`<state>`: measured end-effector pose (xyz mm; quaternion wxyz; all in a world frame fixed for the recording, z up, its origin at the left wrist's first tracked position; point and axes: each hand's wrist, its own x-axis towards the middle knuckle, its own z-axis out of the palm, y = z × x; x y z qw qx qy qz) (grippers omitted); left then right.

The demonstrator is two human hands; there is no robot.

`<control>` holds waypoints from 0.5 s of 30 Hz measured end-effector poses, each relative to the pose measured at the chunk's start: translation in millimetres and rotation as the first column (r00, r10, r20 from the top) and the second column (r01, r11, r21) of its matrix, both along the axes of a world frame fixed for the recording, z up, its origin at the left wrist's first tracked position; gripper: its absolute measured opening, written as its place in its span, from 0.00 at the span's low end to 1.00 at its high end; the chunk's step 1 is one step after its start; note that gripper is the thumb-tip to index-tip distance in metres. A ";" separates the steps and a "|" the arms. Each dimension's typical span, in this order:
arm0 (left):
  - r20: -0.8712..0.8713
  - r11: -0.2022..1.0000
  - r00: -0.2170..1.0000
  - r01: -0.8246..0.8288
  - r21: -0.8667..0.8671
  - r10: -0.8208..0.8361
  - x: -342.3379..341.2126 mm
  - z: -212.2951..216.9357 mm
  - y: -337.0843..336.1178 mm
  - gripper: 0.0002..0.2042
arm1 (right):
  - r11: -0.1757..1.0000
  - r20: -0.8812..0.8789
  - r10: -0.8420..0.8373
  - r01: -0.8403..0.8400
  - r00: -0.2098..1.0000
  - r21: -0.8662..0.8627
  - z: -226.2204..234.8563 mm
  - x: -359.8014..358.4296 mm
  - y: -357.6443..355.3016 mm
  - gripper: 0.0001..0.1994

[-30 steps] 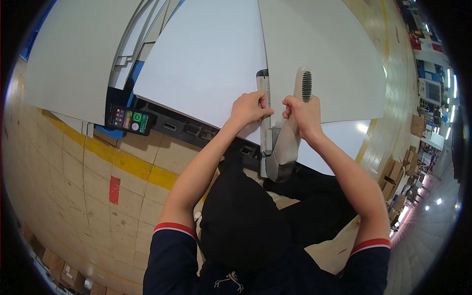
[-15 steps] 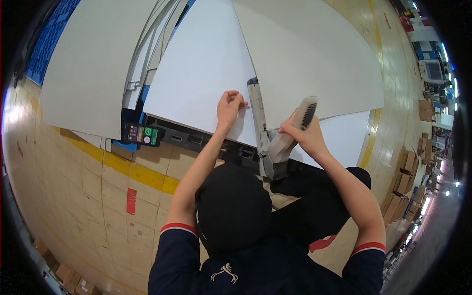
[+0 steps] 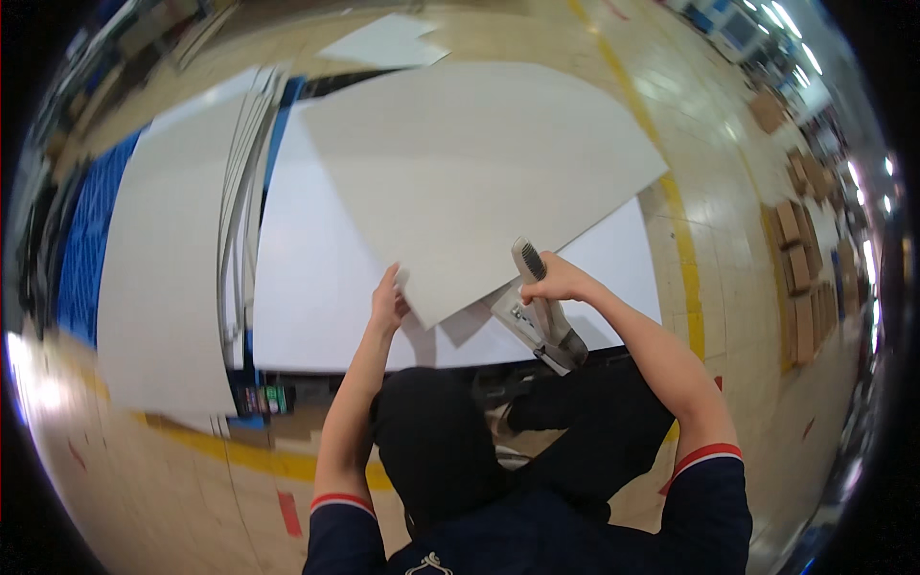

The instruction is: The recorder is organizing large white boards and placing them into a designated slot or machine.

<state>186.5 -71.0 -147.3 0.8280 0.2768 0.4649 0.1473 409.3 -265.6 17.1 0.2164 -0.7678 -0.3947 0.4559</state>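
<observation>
A large grey board [image 3: 479,153] lies askew over a white sheet [image 3: 307,278], its near corner pointing toward me. My left hand [image 3: 388,302] is at the left edge of that board just above the corner, fingers bent around the edge; blur hides part of the contact. In my right hand [image 3: 556,280] I grip the handle of a beige-grey hand tool [image 3: 539,273] that looks like a long-arm stapler. Its handle has dark ribs at the top. The tool's flat base is beside the board's near edge, over the white sheet.
To the left stands a stack of grey boards [image 3: 172,249] beside a blue ribbed panel [image 3: 91,249]. A phone with a lit screen [image 3: 264,399] sits at that stack's near corner. A white piece [image 3: 383,41] lies on the floor beyond. Cardboard boxes [image 3: 795,249] line the right.
The grey board has turned, its near corner now out beside my left hand, which has come onto its edge. The tool has come off the board's left edge. My view has shifted.
</observation>
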 end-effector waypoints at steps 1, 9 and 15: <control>-0.070 1.000 0.998 0.008 -0.010 -0.008 5.2 2.1 5.8 0.22 | 0.999 -0.113 0.031 -0.034 0.993 -0.034 0.2 19.0 -6.9 0.09; -0.084 0.797 0.991 -0.031 0.603 0.102 90.4 2.9 17.8 0.19 | 0.339 -0.097 -0.934 0.938 0.345 0.071 -113.6 233.2 -144.0 0.41; -0.122 0.682 0.987 0.019 0.731 0.103 85.8 115.8 45.8 0.17 | 0.132 -0.603 -0.770 0.872 -0.210 -0.472 -179.2 184.2 -83.3 0.57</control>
